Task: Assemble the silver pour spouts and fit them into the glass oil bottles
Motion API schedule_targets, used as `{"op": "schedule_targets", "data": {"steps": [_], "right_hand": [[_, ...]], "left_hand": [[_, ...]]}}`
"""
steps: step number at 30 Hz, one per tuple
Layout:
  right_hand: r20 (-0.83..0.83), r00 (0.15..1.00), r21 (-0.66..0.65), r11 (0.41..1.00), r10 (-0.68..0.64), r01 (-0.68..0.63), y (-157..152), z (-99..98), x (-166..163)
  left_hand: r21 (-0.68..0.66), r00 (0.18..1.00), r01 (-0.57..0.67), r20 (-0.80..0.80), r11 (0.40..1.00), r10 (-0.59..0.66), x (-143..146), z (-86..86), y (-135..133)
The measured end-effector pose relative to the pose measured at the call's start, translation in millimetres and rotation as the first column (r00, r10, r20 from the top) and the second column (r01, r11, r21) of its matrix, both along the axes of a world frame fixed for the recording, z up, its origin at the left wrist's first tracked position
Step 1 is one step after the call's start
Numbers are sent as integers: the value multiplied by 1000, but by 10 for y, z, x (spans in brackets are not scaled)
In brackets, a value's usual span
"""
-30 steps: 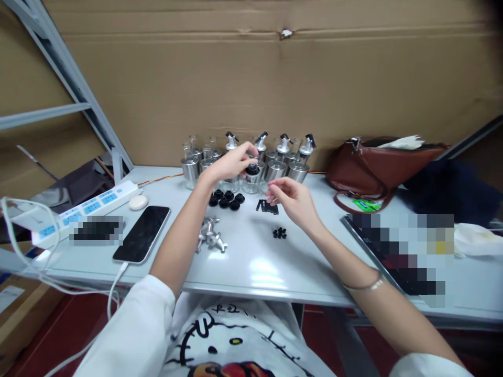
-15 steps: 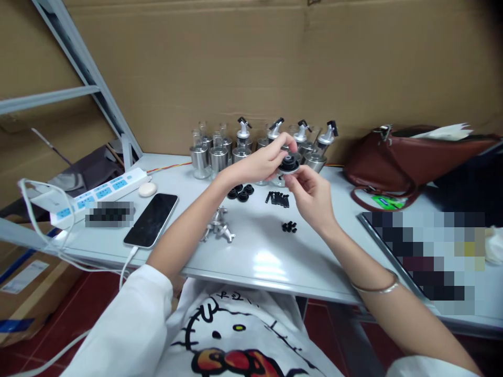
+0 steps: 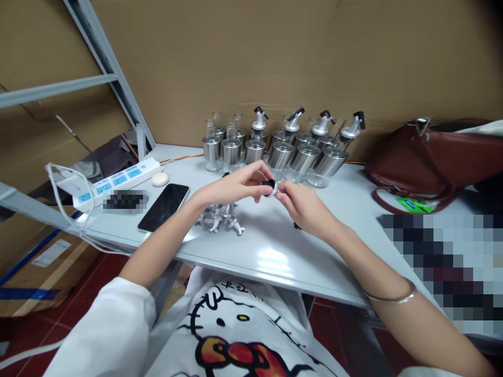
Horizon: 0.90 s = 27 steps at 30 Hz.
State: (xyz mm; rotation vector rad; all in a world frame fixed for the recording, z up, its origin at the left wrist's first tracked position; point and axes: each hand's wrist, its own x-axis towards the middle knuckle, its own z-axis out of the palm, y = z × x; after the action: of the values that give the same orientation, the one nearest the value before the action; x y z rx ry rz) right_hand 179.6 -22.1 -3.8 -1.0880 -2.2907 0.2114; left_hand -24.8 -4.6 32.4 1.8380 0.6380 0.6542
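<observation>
My left hand (image 3: 239,184) and my right hand (image 3: 301,204) meet above the middle of the grey table (image 3: 275,251). Both pinch a small round black cap with a silver rim (image 3: 270,187) between their fingertips. Under my left wrist lie several silver metal spout parts (image 3: 220,219). A small black piece (image 3: 295,226) peeks out beneath my right hand. Behind my hands stands a cluster of glass and steel dispenser bottles (image 3: 293,154), some with pourer tops.
A black phone (image 3: 164,207) on a cable, a white power strip (image 3: 118,180) and a small white oval object (image 3: 160,179) lie at the left. A brown handbag (image 3: 432,157) sits at the right. Cardboard forms the back wall, with a metal shelf frame (image 3: 113,73) at the left.
Both hands have come nearer to me and lower with the cap held between them. The view has shifted, so the loose black caps on the table are now hidden behind my hands.
</observation>
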Motion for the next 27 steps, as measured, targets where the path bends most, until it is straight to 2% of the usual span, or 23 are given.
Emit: {"op": "schedule_targets", "data": {"steps": [3, 6, 9, 11, 13, 16, 18, 19, 21, 23, 27], "right_hand": [[8, 999, -80, 996, 37, -36, -17, 14, 4], [14, 999, -115, 992, 43, -41, -13, 32, 30], [12, 1000, -109, 994, 17, -16, 24, 53, 80], [3, 1000, -81, 997, -17, 17, 57, 68, 120], [-4, 999, -55, 998, -44, 44, 83, 79, 155], [3, 999, -49, 998, -36, 36, 109, 82, 198], [23, 999, -24, 999, -26, 26, 141, 72, 241], [35, 999, -1, 999, -40, 40, 168, 62, 275], [58, 992, 47, 993, -114, 111, 248, 29, 374], [81, 974, 59, 977, -210, 206, 352, -21, 500], [163, 947, -30, 958, -276, 284, 537, -156, 712]], "left_hand": [[-87, 994, -7, 109, 996, 16, -3, -148, -9], [-98, 990, -37, 129, 995, 50, 31, -235, -38], [-27, 987, -92, 129, 995, 95, 72, -297, -88], [91, 982, -154, 126, 984, 142, 96, -344, -114], [295, 979, -202, 68, 934, 190, 112, -395, -120], [626, 965, -156, -70, 764, 254, 106, -453, -93], [745, 952, -118, -104, 657, 289, 81, -471, -69], [774, 946, -120, -100, 622, 308, 66, -474, -60], [795, 933, -163, -67, 584, 352, 36, -475, -55], [788, 915, -227, -28, 572, 402, 17, -476, -66], [751, 882, -304, -11, 586, 472, 21, -489, -105]]}}
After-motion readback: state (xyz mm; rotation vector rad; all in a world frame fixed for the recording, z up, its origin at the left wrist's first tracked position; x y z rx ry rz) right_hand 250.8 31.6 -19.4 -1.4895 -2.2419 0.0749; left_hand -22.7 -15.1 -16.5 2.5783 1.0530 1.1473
